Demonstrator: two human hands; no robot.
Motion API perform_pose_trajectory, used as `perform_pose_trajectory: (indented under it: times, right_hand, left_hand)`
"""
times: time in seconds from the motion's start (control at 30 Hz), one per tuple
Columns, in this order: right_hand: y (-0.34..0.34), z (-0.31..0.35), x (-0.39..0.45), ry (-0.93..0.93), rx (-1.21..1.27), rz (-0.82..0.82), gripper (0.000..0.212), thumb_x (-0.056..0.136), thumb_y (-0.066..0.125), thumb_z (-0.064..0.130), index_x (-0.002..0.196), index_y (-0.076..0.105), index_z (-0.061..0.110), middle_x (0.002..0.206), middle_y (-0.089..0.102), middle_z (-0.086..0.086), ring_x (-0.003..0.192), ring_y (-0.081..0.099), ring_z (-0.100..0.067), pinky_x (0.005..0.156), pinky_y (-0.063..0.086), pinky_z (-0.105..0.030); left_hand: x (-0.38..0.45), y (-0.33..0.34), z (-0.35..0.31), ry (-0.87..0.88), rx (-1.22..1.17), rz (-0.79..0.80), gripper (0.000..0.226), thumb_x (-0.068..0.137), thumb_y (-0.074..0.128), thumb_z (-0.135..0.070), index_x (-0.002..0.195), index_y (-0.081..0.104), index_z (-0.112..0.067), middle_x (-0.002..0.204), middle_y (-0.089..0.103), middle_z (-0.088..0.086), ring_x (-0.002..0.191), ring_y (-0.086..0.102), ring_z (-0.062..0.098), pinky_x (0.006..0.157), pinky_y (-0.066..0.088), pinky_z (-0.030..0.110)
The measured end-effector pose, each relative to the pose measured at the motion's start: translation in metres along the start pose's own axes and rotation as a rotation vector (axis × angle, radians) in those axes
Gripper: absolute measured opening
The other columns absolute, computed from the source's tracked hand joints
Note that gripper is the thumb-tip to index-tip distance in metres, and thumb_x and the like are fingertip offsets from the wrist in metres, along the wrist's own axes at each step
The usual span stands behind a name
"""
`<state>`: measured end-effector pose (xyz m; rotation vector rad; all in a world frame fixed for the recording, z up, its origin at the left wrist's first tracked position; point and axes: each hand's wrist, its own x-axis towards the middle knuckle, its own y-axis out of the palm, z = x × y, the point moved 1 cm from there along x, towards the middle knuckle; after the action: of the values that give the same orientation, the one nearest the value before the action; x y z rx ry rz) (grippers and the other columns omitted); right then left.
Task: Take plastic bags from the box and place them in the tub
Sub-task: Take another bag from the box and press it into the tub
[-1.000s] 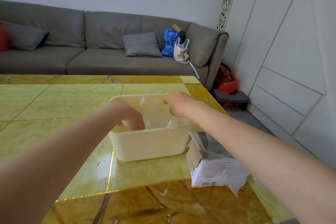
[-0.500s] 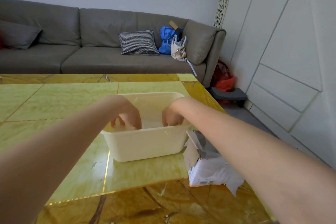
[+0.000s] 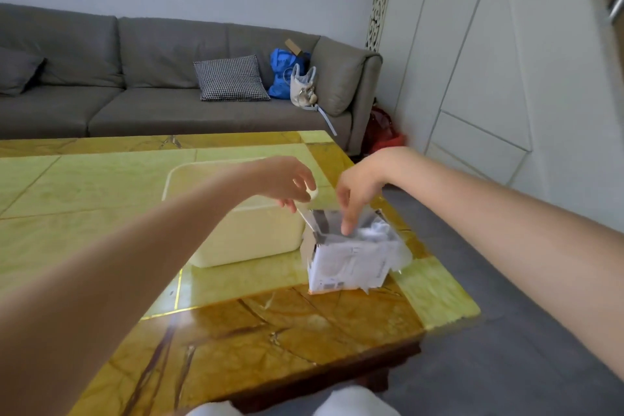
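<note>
Left hand: the left hand [image 3: 287, 184] hovers over the tub's right rim, fingers loosely spread, tips at the box flap; whether they touch it is unclear.
Right hand: the right hand [image 3: 359, 187] reaches down, fingers straight, into the open box.
Box: the box [image 3: 351, 258] stands near the table's [image 3: 101, 186] right edge, touching the tub.
Bags: the bags [image 3: 373, 230] lie crumpled inside the box.
Tub: the tub [image 3: 250, 240] sits left of the box.

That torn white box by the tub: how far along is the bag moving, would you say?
Hard to say what is done: the tub shows only its outer wall, its inside hidden behind the left arm. In hand: the right hand dips its fingers into the open box, while the left hand hovers at its flap, gripping nothing. Left: white crumpled plastic bags sit in the box.
</note>
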<state>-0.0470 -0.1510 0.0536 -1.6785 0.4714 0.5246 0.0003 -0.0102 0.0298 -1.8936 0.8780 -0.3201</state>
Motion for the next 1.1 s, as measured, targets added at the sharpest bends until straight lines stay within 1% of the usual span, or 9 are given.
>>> perform_pose_trajectory:
  times: [0.07, 0.13, 0.33, 0.47, 0.63, 0.73, 0.83, 1.03, 1.1]
  right_hand:
    - [0.012, -0.004, 0.001, -0.012, -0.040, -0.131, 0.039, 0.082, 0.070, 0.037, 0.110, 0.063, 0.011, 0.095, 0.055, 0.002, 0.093, 0.055, -0.019, 0.075, 0.045, -0.029]
    - [0.011, -0.006, 0.000, -0.102, 0.192, -0.330, 0.022, 0.086, 0.065, 0.020, 0.102, 0.067, 0.005, 0.094, 0.063, -0.010, 0.086, 0.057, -0.020, 0.068, 0.044, -0.027]
    - [-0.025, -0.008, -0.024, -0.372, 0.963, -0.567, 0.017, 0.094, 0.048, 0.001, 0.083, 0.060, 0.008, 0.091, 0.061, -0.015, 0.069, 0.051, -0.014, 0.050, 0.042, -0.016]
    - [-0.039, -0.010, -0.019, -0.314, 1.075, -0.818, 0.023, 0.089, 0.047, -0.006, 0.089, 0.061, 0.012, 0.081, 0.055, -0.005, 0.065, 0.049, -0.012, 0.054, 0.040, -0.019]
    - [-0.045, -0.011, -0.005, -0.272, 1.305, -1.007, 0.032, 0.088, 0.041, -0.009, 0.101, 0.047, 0.019, 0.105, 0.046, -0.002, 0.072, 0.053, -0.017, 0.059, 0.052, -0.025]
    - [-0.041, -0.009, 0.006, -0.282, 1.280, -0.992, 0.039, 0.088, 0.037, -0.013, 0.093, 0.046, 0.025, 0.121, 0.047, -0.008, 0.082, 0.062, -0.023, 0.066, 0.058, -0.041]
    - [-0.035, 0.007, 0.020, -0.452, 1.287, -0.819, 0.036, 0.094, 0.037, -0.010, 0.091, 0.045, 0.026, 0.124, 0.042, -0.016, 0.060, 0.068, -0.020, 0.047, 0.052, -0.026]
    - [-0.022, 0.040, 0.057, -0.415, 1.133, -0.598, 0.031, 0.092, 0.031, -0.014, 0.090, 0.058, 0.003, 0.102, 0.056, -0.014, 0.046, 0.064, -0.015, 0.048, 0.053, -0.020]
    - [-0.016, 0.044, 0.076, -0.291, 1.037, -0.596, 0.032, 0.091, 0.032, -0.013, 0.092, 0.061, 0.001, 0.102, 0.059, -0.013, 0.046, 0.064, -0.013, 0.052, 0.054, -0.020]
  left_hand:
    - [0.000, 0.008, -0.007, -0.007, -0.128, -0.005, 0.046, 0.088, 0.063, -0.015, 0.131, 0.047, -0.014, 0.132, 0.050, 0.003, 0.063, 0.063, 0.010, 0.065, 0.053, 0.019]
    - [0.000, 0.012, -0.012, -0.049, -0.341, -0.014, 0.058, 0.083, 0.068, -0.017, 0.134, 0.042, -0.015, 0.131, 0.049, 0.002, 0.066, 0.066, 0.015, 0.067, 0.056, 0.022]
    - [-0.008, 0.005, -0.017, -0.074, -1.014, -0.073, 0.039, 0.085, 0.065, -0.013, 0.122, 0.054, -0.009, 0.088, 0.061, -0.002, 0.044, 0.054, -0.001, 0.041, 0.044, 0.009]
    - [-0.017, 0.000, -0.009, -0.122, -0.886, -0.060, 0.016, 0.085, 0.064, -0.007, 0.099, 0.059, -0.012, 0.063, 0.061, -0.007, 0.039, 0.050, -0.001, 0.036, 0.037, 0.008]
    - [-0.031, -0.020, 0.025, -0.227, -0.923, -0.143, 0.003, 0.086, 0.063, -0.013, 0.086, 0.063, -0.009, 0.064, 0.062, -0.006, 0.042, 0.054, -0.001, 0.036, 0.038, 0.007]
    - [-0.038, -0.044, 0.048, -0.240, -1.158, -0.292, 0.006, 0.089, 0.058, -0.011, 0.083, 0.058, -0.008, 0.055, 0.061, -0.004, 0.041, 0.057, -0.001, 0.033, 0.037, 0.005]
    - [-0.041, -0.060, 0.068, -0.300, -1.290, -0.428, 0.013, 0.093, 0.052, -0.011, 0.079, 0.053, -0.009, 0.041, 0.054, -0.005, 0.030, 0.047, -0.001, 0.030, 0.033, 0.005]
    - [-0.028, -0.060, 0.099, -0.506, -0.267, -0.613, 0.022, 0.090, 0.059, -0.017, 0.070, 0.052, -0.008, 0.060, 0.054, 0.003, 0.047, 0.051, 0.013, 0.047, 0.043, 0.024]
    - [-0.025, -0.057, 0.100, -0.546, 0.013, -0.601, 0.020, 0.088, 0.060, -0.024, 0.092, 0.051, -0.006, 0.079, 0.059, 0.006, 0.064, 0.058, 0.021, 0.058, 0.042, 0.028]
